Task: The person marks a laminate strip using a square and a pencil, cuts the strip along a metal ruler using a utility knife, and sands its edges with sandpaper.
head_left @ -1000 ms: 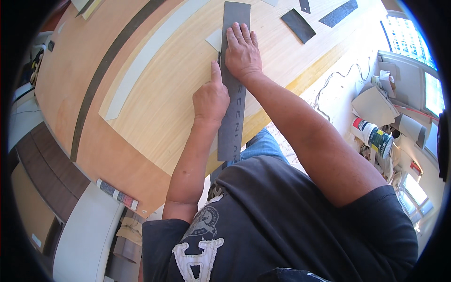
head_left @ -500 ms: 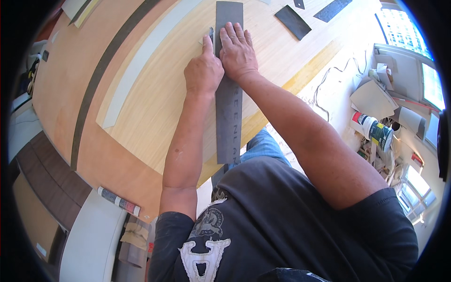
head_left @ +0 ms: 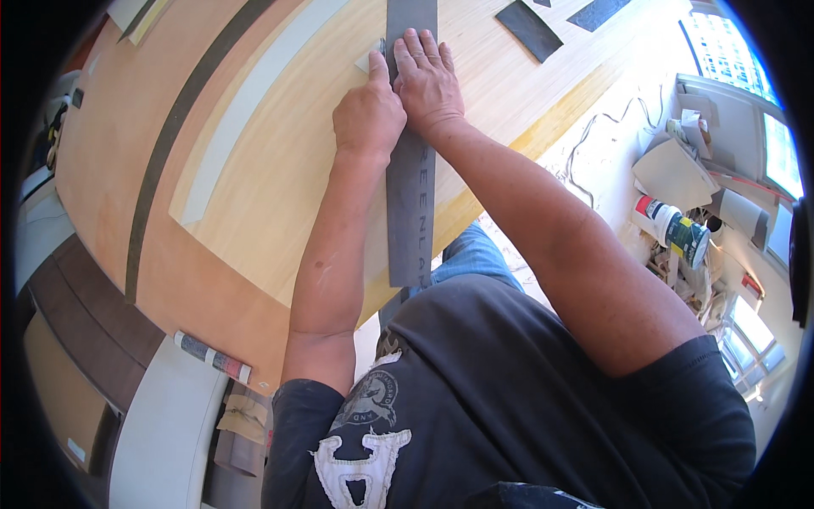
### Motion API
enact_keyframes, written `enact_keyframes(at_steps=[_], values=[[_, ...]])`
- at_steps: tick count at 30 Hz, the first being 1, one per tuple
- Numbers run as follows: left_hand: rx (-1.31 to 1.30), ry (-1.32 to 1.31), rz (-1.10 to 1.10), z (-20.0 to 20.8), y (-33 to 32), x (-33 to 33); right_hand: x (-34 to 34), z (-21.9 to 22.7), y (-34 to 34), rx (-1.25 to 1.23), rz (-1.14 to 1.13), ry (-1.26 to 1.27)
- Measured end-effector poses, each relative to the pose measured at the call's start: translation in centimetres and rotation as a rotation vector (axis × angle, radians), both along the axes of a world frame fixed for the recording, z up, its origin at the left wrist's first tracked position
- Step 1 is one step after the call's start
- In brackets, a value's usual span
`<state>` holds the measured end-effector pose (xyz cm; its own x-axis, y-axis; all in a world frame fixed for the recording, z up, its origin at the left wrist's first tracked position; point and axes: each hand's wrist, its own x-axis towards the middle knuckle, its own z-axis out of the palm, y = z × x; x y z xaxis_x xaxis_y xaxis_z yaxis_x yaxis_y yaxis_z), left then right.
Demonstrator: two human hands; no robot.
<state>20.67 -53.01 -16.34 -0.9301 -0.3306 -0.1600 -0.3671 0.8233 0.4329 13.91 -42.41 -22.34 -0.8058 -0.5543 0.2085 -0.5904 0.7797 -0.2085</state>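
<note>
A long, straight grey strip (head_left: 412, 199) with dark lettering along it lies over the pale wood sheet (head_left: 263, 178), its near end jutting past the sheet's edge toward my body. My right hand (head_left: 431, 89) presses flat on the strip, fingers stretched out. Close beside it, at the strip's left edge, my left hand (head_left: 370, 117) is curled, with the index finger pointing forward. What the left hand grips is mostly hidden under it; only a thin dark tip shows by the fingertip. A small pale triangular piece (head_left: 365, 61) lies beside that fingertip.
A curved white strip (head_left: 237, 119) and a dark curved band (head_left: 161, 144) run across the table to the left. Dark rectangular pieces (head_left: 529, 30) lie at the far right. A bucket (head_left: 674, 231) and clutter stand at the right; a rolled sheet (head_left: 212, 356) is at lower left.
The strip and both hands appear slightly farther up the picture, as does most of the table. The dark thing at my left index fingertip shows less than before.
</note>
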Motion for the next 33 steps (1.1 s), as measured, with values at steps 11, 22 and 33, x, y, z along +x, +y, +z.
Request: enact_keyframes(at_steps=[11, 22, 33], values=[[0.047, -0.092, 0.029, 0.3, 2.0, 6.1, 0.0, 0.0, -0.4, -0.067, -0.021, -0.001], [0.028, 0.027, 0.002, -0.2, 1.4, 7.3, 0.3, 0.7, 0.0, -0.036, -0.032, -0.044], [0.043, 0.044, 0.057, -0.9, 0.1, 0.7, 0.2, 0.3, 0.0, -0.037, -0.008, -0.024]])
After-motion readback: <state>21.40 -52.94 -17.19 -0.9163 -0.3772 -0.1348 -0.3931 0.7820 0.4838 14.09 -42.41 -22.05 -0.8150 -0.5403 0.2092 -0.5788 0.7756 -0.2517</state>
